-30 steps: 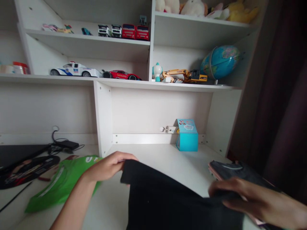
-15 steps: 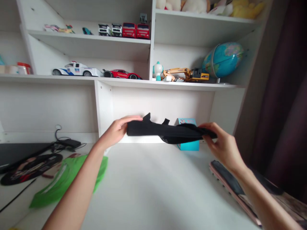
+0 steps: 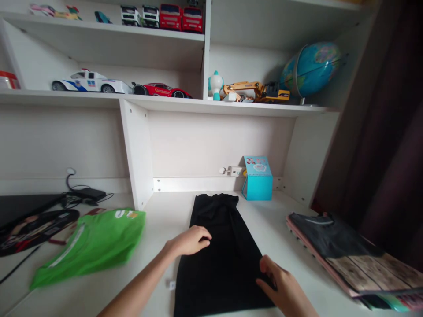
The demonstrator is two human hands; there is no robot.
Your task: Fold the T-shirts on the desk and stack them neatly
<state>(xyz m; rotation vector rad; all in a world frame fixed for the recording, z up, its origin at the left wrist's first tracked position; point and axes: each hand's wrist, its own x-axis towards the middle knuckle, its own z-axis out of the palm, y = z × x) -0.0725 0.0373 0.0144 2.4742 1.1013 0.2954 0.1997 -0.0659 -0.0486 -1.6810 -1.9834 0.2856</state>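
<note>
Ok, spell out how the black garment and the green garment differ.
The black garment is plain across the part in view; the green garment shows a pale strip and a small print.
The black garment lies lengthwise away from the person, while the green garment lies slanted to its left.
Both rest on the white desk.

In front of me, a turquoise tent-shaped desk calendar (image 3: 259, 188) stands near a white rectangular socket block (image 3: 235, 171). Above, my long white shelf (image 3: 264, 110) holds a white-and-blue toy pickup (image 3: 89, 82), a red toy race car (image 3: 161, 90), a yellow-and-black toy excavator (image 3: 266, 91) and a round blue globe (image 3: 315, 68).
</note>
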